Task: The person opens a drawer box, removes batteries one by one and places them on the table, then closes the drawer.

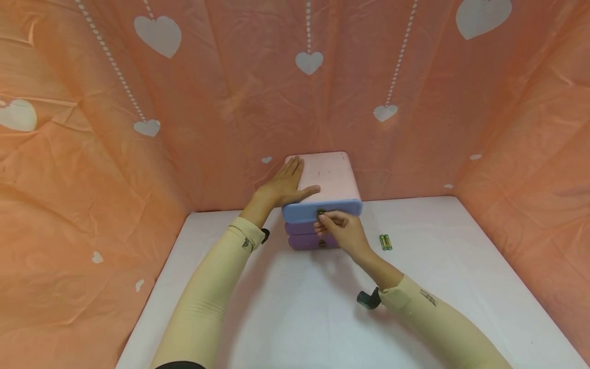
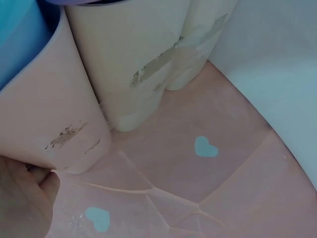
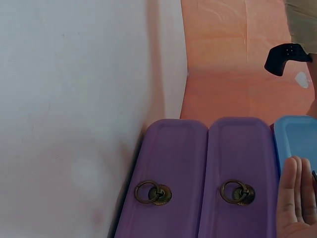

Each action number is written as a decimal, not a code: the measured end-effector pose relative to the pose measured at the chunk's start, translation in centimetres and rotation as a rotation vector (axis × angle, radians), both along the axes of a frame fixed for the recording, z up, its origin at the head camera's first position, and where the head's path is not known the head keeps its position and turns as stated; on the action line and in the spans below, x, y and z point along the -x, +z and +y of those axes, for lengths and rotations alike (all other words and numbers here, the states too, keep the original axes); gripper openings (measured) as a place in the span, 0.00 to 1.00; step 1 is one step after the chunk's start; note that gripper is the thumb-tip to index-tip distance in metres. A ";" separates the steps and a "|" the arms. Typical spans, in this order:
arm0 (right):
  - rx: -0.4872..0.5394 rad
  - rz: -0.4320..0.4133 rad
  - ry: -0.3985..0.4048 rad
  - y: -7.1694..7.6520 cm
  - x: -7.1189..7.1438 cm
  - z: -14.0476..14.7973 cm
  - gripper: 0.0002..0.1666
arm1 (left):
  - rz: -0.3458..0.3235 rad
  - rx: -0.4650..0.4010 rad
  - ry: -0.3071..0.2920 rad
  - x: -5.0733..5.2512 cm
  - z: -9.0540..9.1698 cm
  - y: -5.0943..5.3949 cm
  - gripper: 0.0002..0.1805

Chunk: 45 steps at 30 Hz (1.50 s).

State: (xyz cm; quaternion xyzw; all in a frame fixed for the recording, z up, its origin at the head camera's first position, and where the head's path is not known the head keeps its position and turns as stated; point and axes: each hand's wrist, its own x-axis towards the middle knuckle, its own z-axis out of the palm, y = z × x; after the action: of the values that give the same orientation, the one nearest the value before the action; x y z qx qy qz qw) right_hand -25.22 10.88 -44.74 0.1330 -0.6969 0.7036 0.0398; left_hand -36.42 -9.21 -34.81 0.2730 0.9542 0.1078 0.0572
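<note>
Your cream fabric sleeve ran to your left hand, flat on the pink-topped drawer unit on the white bench, best braced firmly; your right hand pinched the brass-coloured pull of the blue drawer, best kept level.

From my remote station I count two bare hands, one chest, one blue drawer, two purple drawers, three brass pulls and two cylindrical batteries.
</note>
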 end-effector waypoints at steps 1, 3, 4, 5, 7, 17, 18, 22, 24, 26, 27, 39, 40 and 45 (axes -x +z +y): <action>0.000 0.004 0.002 0.0 0.1 0.0 0.18 | 0.000 0.000 -0.001 0.0 0.0 0.0 0.60; 0.009 0.012 0.005 -0.1 0.1 -0.1 0.18 | 0.004 0.004 -0.003 0.0 0.0 -0.1 0.60; 0.012 0.015 0.005 -0.1 0.1 -0.1 0.18 | 0.006 0.004 -0.005 0.0 0.0 -0.1 0.60; 0.013 0.019 0.006 -0.1 0.2 -0.1 0.18 | 0.007 0.003 -0.006 0.0 0.0 -0.1 0.60; 0.023 0.027 0.008 -0.2 0.2 -0.1 0.17 | 0.010 0.003 -0.008 0.0 -0.1 -0.1 0.60; 0.075 0.033 -0.004 -0.2 0.5 -0.4 0.16 | -0.015 0.006 -0.001 0.0 -0.2 0.4 0.59; 0.078 0.034 -0.007 -0.2 0.6 -0.4 0.16 | -0.017 0.006 0.000 0.0 -0.2 0.4 0.59; 0.078 0.039 -0.019 0.0 0.7 -0.6 0.15 | -0.027 0.000 0.007 0.1 -0.2 0.7 0.59; 0.081 0.038 -0.022 0.0 0.8 -0.7 0.16 | -0.032 -0.004 0.010 0.1 -0.3 0.8 0.59; 0.079 0.041 -0.024 0.0 0.8 -0.7 0.16 | -0.037 -0.007 0.010 0.1 -0.3 0.8 0.59; 0.081 0.040 -0.025 0.0 0.8 -0.7 0.15 | -0.040 -0.008 0.009 0.1 -0.4 0.8 0.59; 0.065 0.054 -0.018 -0.2 0.7 -0.6 0.16 | -0.031 -0.009 0.000 -0.1 -0.2 0.6 0.59; 0.065 0.052 -0.017 -0.2 0.7 -0.6 0.16 | -0.030 -0.010 -0.001 -0.1 -0.2 0.6 0.59; 0.045 0.048 -0.019 -0.5 0.5 -0.5 0.16 | -0.020 -0.011 -0.004 0.0 -0.2 0.4 0.59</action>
State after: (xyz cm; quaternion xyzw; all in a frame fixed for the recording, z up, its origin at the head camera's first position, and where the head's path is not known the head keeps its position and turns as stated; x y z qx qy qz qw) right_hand -25.76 10.36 -45.23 0.1425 -0.6809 0.7154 0.0663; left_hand -36.40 -9.38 -34.36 0.2743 0.9524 0.1154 0.0653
